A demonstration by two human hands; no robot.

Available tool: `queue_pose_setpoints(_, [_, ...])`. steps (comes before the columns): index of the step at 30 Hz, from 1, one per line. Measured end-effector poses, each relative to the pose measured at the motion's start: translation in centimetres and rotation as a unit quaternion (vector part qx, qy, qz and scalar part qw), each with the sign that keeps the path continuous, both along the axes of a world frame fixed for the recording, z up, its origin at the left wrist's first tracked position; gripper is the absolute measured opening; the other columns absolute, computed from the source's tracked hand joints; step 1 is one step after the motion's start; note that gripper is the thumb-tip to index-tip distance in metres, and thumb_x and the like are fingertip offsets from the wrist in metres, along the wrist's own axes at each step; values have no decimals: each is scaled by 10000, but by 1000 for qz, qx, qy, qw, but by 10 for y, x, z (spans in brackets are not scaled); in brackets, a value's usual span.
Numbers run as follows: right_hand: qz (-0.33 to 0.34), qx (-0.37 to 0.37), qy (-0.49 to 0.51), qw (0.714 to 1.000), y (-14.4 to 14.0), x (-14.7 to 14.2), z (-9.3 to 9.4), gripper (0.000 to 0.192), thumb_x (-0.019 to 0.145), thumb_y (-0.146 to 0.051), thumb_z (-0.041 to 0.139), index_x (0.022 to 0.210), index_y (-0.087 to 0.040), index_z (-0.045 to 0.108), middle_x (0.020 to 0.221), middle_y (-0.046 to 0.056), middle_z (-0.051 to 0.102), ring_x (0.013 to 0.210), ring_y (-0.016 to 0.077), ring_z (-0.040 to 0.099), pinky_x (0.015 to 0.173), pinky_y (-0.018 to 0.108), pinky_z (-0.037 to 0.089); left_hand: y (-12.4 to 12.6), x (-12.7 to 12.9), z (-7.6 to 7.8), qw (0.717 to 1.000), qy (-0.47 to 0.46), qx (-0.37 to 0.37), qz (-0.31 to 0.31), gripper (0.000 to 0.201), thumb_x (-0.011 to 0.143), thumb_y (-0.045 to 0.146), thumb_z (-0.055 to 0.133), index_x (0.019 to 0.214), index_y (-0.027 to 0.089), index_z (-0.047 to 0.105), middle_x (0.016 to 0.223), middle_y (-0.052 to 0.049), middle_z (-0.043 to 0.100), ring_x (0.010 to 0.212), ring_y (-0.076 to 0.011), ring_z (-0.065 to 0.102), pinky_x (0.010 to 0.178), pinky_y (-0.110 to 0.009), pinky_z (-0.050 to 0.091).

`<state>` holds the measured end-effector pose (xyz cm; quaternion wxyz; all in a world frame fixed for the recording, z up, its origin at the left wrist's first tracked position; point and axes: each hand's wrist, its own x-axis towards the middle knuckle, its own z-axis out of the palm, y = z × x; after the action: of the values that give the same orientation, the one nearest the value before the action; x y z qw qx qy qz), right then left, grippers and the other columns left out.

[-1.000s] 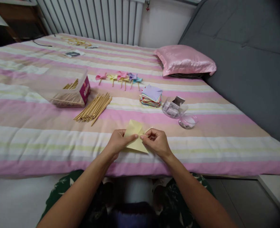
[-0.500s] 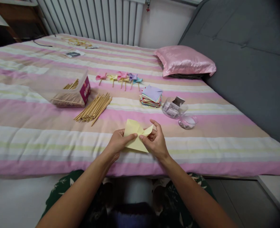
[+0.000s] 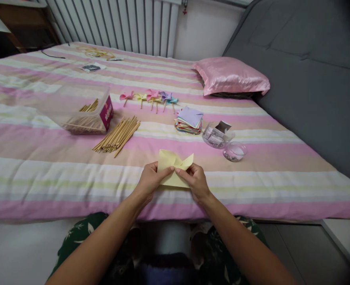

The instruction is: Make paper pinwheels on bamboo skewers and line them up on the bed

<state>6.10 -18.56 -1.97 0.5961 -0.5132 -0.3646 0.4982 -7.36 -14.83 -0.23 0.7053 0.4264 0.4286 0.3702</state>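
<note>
Both hands pinch a folded yellow paper square (image 3: 173, 168). The left hand (image 3: 151, 180) grips its left side. The right hand (image 3: 194, 180) grips its right flap.

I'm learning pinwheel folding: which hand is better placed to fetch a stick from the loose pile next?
Probably the left hand. The stick pile lies up and to its side of the yellow paper, while the right hand would have to cross over. Both hands pinch the paper, so the right could hold it.

Five finished paper pinwheels (image 3: 151, 97) in a row mid-bed, one yellow paper sheet (image 3: 173, 168) at the near edge, one stack of coloured paper (image 3: 189, 120), one stick bundle (image 3: 117, 135), one clear box (image 3: 87, 114), two small clear containers (image 3: 226, 143), one pink pillow (image 3: 231, 75).
</note>
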Motion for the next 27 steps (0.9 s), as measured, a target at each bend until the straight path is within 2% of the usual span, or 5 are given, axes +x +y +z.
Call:
queue_pose_setpoints(5, [-14,-19,13,1000,0,-1,4,239,594,-336,736,741,-161,666,750,44,705,652,181,623,626,296,490,-1,1,2,1000,16,1,-12,292,602,343,762,779,121,695,725,-45,692,609,-142,597,585,-242,440])
queue_pose_setpoints(9, [-17,-38,30,999,1,3,5,190,580,-293,731,698,-159,665,672,12,679,573,141,578,556,251,445,0,-2,9,998,14,1,-60,287,619,311,752,841,136,705,768,-43,700,653,-141,602,608,-229,435])
queue_pose_setpoints(17, [108,-115,27,987,0,16,8,175,586,-254,706,714,-140,671,639,10,665,536,125,555,518,227,407,4,-10,13,994,68,-14,-83,272,621,302,736,819,120,697,800,-71,704,702,-170,601,620,-237,419])
queue_pose_setpoints(27, [121,-104,9,987,0,14,6,232,583,-281,732,750,-127,680,684,16,668,566,116,553,539,223,405,3,-9,10,992,100,15,-70,310,574,265,745,836,110,683,803,-64,695,699,-175,592,605,-243,428])
